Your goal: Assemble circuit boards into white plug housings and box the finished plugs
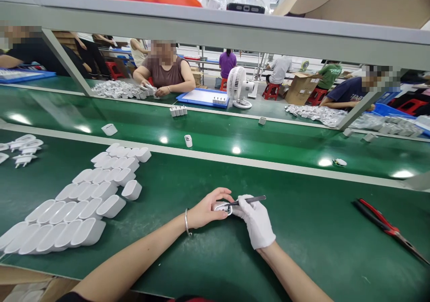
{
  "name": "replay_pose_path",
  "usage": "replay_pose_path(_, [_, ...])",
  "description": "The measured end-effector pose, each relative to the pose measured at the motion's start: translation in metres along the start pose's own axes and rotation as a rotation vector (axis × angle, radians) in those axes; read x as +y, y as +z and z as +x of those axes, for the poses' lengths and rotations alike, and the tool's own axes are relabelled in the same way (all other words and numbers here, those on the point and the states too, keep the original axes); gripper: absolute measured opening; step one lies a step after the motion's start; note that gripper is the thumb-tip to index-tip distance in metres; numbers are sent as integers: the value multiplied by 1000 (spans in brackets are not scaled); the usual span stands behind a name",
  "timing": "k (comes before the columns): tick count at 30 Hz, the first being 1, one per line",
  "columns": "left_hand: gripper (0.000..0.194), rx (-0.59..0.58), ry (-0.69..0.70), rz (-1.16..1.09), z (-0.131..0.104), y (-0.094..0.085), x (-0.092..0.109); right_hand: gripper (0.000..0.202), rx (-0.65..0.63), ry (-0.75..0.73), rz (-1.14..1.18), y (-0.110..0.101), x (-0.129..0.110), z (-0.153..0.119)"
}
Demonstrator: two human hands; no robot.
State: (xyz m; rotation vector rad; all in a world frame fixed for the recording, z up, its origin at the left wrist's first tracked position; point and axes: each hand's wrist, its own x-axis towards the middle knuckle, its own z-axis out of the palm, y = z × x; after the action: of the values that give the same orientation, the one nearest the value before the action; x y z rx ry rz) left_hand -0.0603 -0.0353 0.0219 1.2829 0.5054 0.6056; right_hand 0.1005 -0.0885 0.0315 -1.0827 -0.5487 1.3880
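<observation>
Between thumb and fingers, my bare left hand grips a small white oval plastic housing with its open side up. Small parts show inside it, too fine to name. My right hand, in a white glove, is closed round dark tweezers. Their tips reach into the housing; whether they pinch a part I cannot tell. Left of my hands stand rows of similar white housings, with a single housing just off the rows.
Red-and-black long-nose pliers lie at the right. White plug pieces are at the far left. Beyond a pale rail, a green conveyor belt carries scattered parts. A shelf spans overhead. Across, a person handles parts near a white fan.
</observation>
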Motion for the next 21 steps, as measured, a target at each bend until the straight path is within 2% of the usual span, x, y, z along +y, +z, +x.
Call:
replay_pose_path(4, [56, -9, 3, -9, 0, 1, -1, 30, -9, -49, -162, -3, 2, 2])
replay_pose_path(7, [55, -7, 25, -20, -1, 2, -3, 28, 56, -138, -300, -4, 8, 4])
replay_pose_path(10, [65, -4, 46, -25, -1, 3, -3, 26, 98, -193, -394, -1, 11, 1])
replay_pose_path(13, [80, 26, 48, -66, -1, 2, -3, 29, 84, -206, -291, 1, 3, -5])
replay_pose_path(16, [84, 59, 35, -97, 0, -1, -2, 30, 162, -294, -197, -9, -15, -3])
replay_pose_path(18, [82, 78, 29, -90, 1, -5, -1, 25, 172, -280, -439, -22, -26, 4])
replay_pose_path(21, [79, 123, 11, -100, 2, -8, 2, 22, 72, -61, -1110, -37, -33, 14])
